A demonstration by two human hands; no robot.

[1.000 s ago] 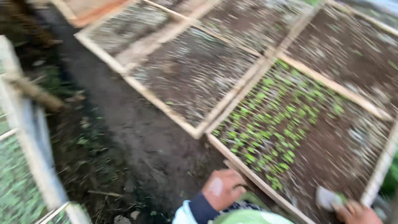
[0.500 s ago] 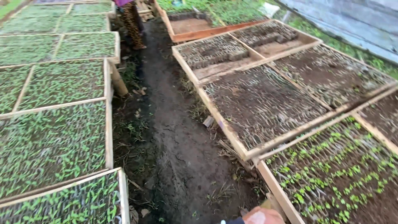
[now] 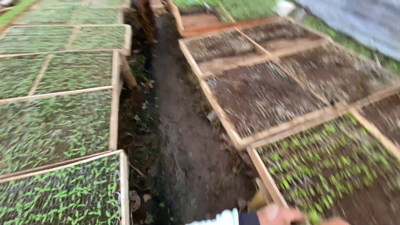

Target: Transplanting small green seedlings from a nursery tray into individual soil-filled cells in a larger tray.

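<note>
The seedling tray [image 3: 329, 166] is sitting at four o'clock, beside the dirt path [image 3: 183, 137]. The left hand [image 3: 277, 215] is touching its wooden frame at six o'clock; its grip is too blurred to tell. The right hand is lying out of view.

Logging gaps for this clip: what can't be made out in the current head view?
- Left hand: cut by the bottom edge, fingers blurred; whether it holds anything cannot be told.
- Right hand: only a sliver shows at the bottom edge; its grip is unreadable.
- Seedlings in the near right seedling tray: motion blur smears them.
- Far trays: too small and blurred to tell what they contain.
- Muddy path: its far end is lost at the top edge.
</note>
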